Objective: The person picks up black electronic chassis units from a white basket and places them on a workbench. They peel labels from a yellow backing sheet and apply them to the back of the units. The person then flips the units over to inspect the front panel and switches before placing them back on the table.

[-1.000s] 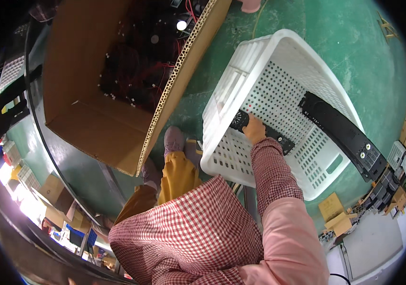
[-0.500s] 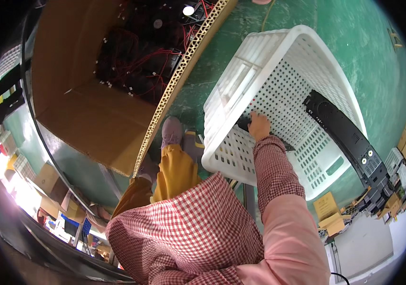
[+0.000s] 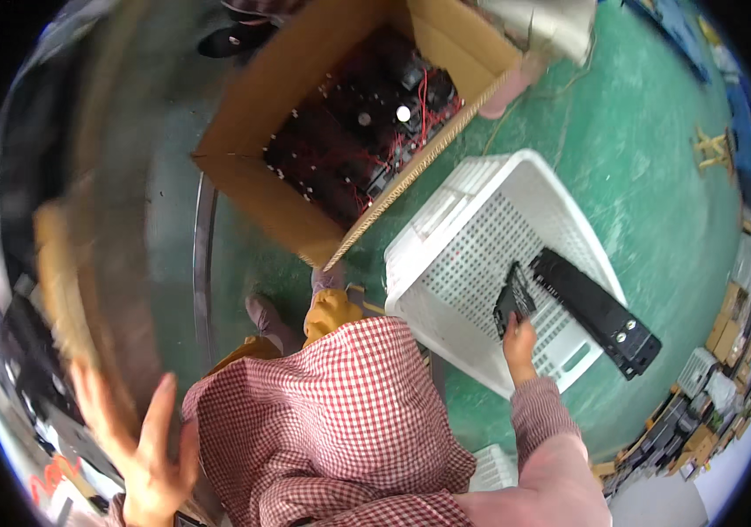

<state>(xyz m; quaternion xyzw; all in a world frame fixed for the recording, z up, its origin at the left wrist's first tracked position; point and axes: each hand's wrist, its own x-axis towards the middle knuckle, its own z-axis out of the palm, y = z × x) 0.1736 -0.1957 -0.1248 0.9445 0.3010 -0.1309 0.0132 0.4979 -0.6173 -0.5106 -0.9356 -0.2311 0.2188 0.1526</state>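
Black part [image 3: 513,299] is in the right hand [image 3: 522,348], fingers closed round its near end, rest angled up within the outline of the white basket [image 3: 470,265]; end grip probably leaves the knuckles clear of the walls. Left hand [image 3: 154,474]: fingers well spread, nothing visible in it, next to a blurred brown thing [image 3: 64,285]; too smeared to say whether they touch. Further out, long black piece [image 3: 591,307] leans across the basket rim, one end inside, presumably too long to lie flat. Beyond, cardboard box [image 3: 261,200] stands mouth up, sides corralling dark parts [image 3: 340,158] and loose red wires [image 3: 425,98].
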